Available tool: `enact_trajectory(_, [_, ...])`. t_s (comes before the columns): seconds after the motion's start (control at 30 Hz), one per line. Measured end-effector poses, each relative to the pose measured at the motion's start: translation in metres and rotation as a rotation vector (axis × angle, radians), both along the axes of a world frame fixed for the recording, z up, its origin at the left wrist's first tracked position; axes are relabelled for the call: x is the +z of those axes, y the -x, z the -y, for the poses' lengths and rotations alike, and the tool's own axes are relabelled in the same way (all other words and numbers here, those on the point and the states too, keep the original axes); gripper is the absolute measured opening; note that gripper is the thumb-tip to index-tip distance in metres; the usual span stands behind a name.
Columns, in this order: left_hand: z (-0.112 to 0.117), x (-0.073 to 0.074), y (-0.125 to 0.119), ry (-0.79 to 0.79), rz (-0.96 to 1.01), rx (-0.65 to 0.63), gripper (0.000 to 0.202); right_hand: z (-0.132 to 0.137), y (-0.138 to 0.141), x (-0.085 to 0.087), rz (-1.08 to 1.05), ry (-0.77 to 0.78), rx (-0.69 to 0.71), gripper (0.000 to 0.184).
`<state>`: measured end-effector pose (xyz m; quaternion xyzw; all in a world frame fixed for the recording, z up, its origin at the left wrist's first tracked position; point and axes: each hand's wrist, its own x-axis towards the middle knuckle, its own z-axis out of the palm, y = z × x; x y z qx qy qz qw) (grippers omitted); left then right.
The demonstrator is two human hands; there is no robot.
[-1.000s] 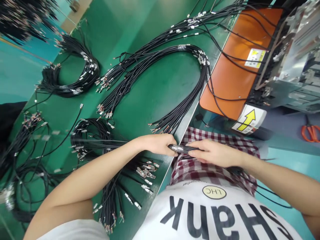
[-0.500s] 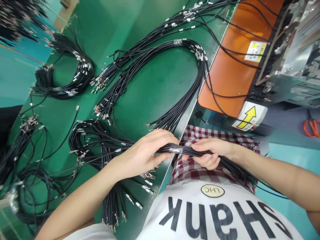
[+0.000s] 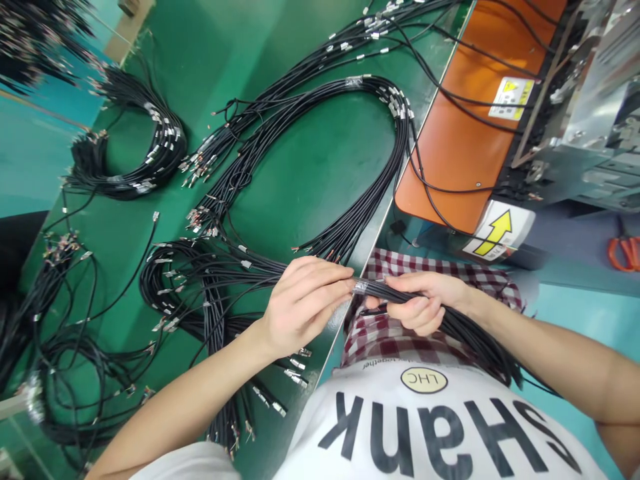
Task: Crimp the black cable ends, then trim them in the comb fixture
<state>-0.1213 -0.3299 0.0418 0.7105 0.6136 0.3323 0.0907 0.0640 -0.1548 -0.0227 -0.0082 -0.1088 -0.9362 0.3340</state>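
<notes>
A bundle of black cables (image 3: 453,323) runs from the table edge across my lap, with clear tape (image 3: 361,287) wrapped round it between my hands. My left hand (image 3: 310,303) is closed round the bundle just left of the tape, fingertips together at the tape's edge. My right hand (image 3: 423,303) grips the bundle on the other side, thumb on top and fingers curled beneath. Left of my left hand, cables with small white tags (image 3: 245,263) fan out into a looped heap. Metal-ended connectors (image 3: 295,379) stick out below my left forearm.
On the green table (image 3: 305,173) lie a curved cable bundle (image 3: 400,133), a coiled one (image 3: 165,147) and a tangled pile (image 3: 75,373). At right stands a machine with an orange plate (image 3: 450,153), cables running across it. Orange-handled scissors (image 3: 624,253) lie at far right.
My left hand has closed its fingers further round the bundle and turned slightly. The taped part has shifted a little right and up; the cable ends by my right forearm have moved.
</notes>
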Motion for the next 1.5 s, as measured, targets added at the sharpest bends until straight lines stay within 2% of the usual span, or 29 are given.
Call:
enact_trajectory(0.23, [-0.007, 0.002, 0.005, 0.002, 0.121, -0.014, 0.021, 0.012, -0.006, 0.011, 0.115, 0.15, -0.063, 0.062])
enact_trajectory(0.43, [-0.024, 0.004, 0.002, 0.059, 0.143, 0.035, 0.01, 0.018, -0.009, 0.014, 0.269, 0.145, -0.099, 0.063])
enact_trajectory(0.53, [-0.033, 0.0, 0.002, 0.148, 0.145, 0.048, 0.006, 0.017, -0.009, 0.011, 0.302, 0.171, -0.13, 0.062])
enact_trajectory(0.63, [-0.042, -0.002, 0.005, 0.231, 0.172, 0.102, 0.01, 0.015, -0.008, 0.01, 0.308, 0.186, -0.14, 0.064])
enact_trajectory(0.77, [-0.044, 0.004, 0.014, 0.288, 0.335, 0.2, 0.012, 0.012, -0.007, 0.011, 0.322, 0.157, -0.145, 0.063])
enact_trajectory(0.83, [-0.039, 0.01, 0.019, 0.287, 0.357, 0.176, 0.012, 0.011, -0.006, 0.012, 0.305, 0.145, -0.146, 0.063])
enact_trajectory(0.97, [-0.024, 0.018, 0.025, 0.227, 0.168, 0.027, 0.02, 0.012, -0.006, 0.013, 0.25, 0.118, -0.143, 0.065])
enact_trajectory(1.1, [-0.012, 0.018, 0.018, 0.092, -0.199, -0.016, 0.031, 0.013, -0.006, 0.015, 0.214, 0.043, -0.155, 0.061])
enact_trajectory(1.27, [-0.007, 0.025, 0.002, -0.02, -0.598, -0.116, 0.027, 0.015, -0.008, 0.025, 0.172, -0.152, -0.18, 0.048])
enact_trajectory(1.37, [-0.009, 0.029, -0.006, -0.03, -0.717, -0.158, 0.021, 0.017, -0.01, 0.032, 0.179, -0.264, -0.209, 0.045])
enact_trajectory(1.5, [-0.013, 0.026, -0.006, -0.058, -0.757, -0.232, 0.014, 0.018, -0.013, 0.037, 0.217, -0.344, -0.209, 0.04])
